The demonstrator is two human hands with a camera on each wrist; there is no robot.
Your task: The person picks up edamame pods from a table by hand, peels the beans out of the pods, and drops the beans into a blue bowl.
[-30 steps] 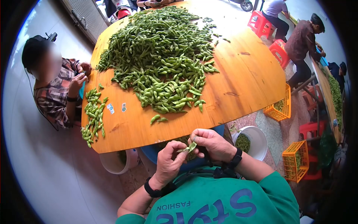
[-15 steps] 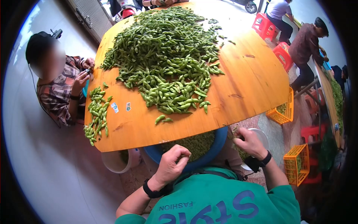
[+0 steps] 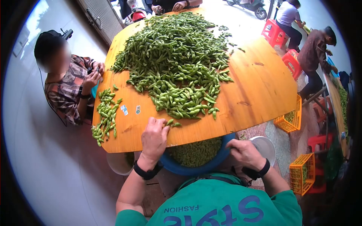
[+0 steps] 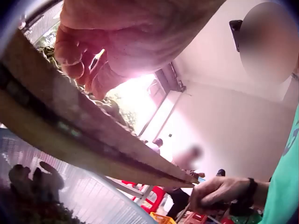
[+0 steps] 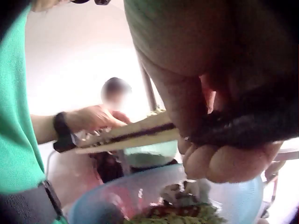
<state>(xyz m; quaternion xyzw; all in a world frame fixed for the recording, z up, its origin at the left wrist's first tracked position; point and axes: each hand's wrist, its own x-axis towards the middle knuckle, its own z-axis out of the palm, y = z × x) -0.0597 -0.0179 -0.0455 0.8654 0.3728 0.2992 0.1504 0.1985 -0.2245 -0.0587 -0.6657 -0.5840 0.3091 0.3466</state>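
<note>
My left hand (image 3: 154, 138) reaches over the table's near edge, fingertips right beside two loose soybean pods (image 3: 173, 123). In the left wrist view, light shows between its bent fingers (image 4: 70, 53) and thumb. A large heap of green soybean pods (image 3: 177, 56) covers the middle of the wooden table (image 3: 256, 90). My right hand (image 3: 245, 152) is over the right rim of a blue tub (image 3: 222, 154) with small green beans inside. The right wrist view has its fingers (image 5: 224, 163) curled round a dark, elongated thing (image 5: 247, 123), whose kind I cannot tell.
A white bucket (image 3: 267, 148) stands right of the tub, another white bucket (image 3: 117, 164) left. Yellow crates (image 3: 302, 173) and red stools (image 3: 274, 33) are further right. Across the table's left corner, a seated person (image 3: 64, 90) handles pods beside a smaller pile (image 3: 107, 113).
Both hands were together on a split pod, then parted, the right going over the white bucket. Now the left has reached forward onto the table and the right is back beside the blue tub.
</note>
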